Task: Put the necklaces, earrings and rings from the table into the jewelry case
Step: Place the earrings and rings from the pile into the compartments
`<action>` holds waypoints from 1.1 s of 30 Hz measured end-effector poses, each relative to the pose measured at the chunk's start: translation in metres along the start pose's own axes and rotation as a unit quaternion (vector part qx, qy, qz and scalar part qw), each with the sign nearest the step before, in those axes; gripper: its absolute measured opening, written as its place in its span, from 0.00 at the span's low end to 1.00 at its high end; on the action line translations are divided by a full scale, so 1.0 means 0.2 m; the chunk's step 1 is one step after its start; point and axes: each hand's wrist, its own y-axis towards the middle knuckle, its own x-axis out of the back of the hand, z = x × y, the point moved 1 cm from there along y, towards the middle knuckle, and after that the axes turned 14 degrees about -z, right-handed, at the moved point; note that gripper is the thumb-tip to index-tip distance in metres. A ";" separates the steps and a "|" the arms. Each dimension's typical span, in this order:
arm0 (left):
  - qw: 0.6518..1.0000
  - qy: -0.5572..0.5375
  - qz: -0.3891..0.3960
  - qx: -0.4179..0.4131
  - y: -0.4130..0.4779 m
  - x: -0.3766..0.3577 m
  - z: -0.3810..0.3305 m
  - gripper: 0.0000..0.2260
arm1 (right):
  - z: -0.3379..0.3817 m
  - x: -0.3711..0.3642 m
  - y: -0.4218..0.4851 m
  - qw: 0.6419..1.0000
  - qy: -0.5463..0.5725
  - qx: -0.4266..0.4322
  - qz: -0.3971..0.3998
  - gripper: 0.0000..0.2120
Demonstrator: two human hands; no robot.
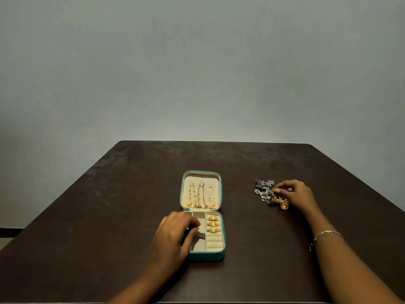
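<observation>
Bench (pixel 109 194): dark brown, bare wood-look top, set against a plain grey wall (pixel 197 62).
Jewelry case (pixel 208 257): teal outside, cream lining, lying open and flat at the middle of the bench, lid half on the far side, base half on the near side.
Necklaces (pixel 198 197): three gold chains in the lid, each hanging from its own hook, side by side, lower ends gathered at the hinge.
Rings (pixel 213 223): three gold domed ones, tucked one behind another in the far end of the base's right-hand roll column; nearer rolls bare.
Earrings (pixel 264 190): loose heap of silver and gold pieces on the bench, well apart from the case on its right.
Left hand (pixel 175 231): palm down over the left side of the base, fingers bent into the left compartment; grasping or only resting, cannot tell.
Right hand (pixel 295 194): at the near-right edge of the heap, thumb and forefinger pinching a gold piece of it.
Bracelet (pixel 326 234): thin chain round the right wrist.
</observation>
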 end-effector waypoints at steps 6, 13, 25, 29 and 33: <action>1.000 -0.002 -0.006 0.002 0.00 0.00 0.01 0.03 | 0.00 -0.01 0.01 0.999 0.014 -0.014 -0.033 0.02; 1.000 0.005 0.006 0.000 0.00 0.00 0.00 0.02 | 0.22 0.07 -0.19 0.984 0.177 0.021 -0.033 0.03; 1.000 -0.002 0.005 -0.016 0.01 0.02 -0.03 0.07 | 0.64 -0.11 -0.70 0.943 0.188 0.193 0.196 0.05; 1.000 -0.006 0.001 -0.016 0.01 0.02 -0.03 0.04 | 0.66 -0.13 -0.72 0.941 0.187 0.206 0.195 0.06; 1.000 -0.002 0.008 -0.005 0.01 0.01 -0.02 0.03 | 0.65 -0.13 -0.74 0.945 0.178 0.217 0.166 0.05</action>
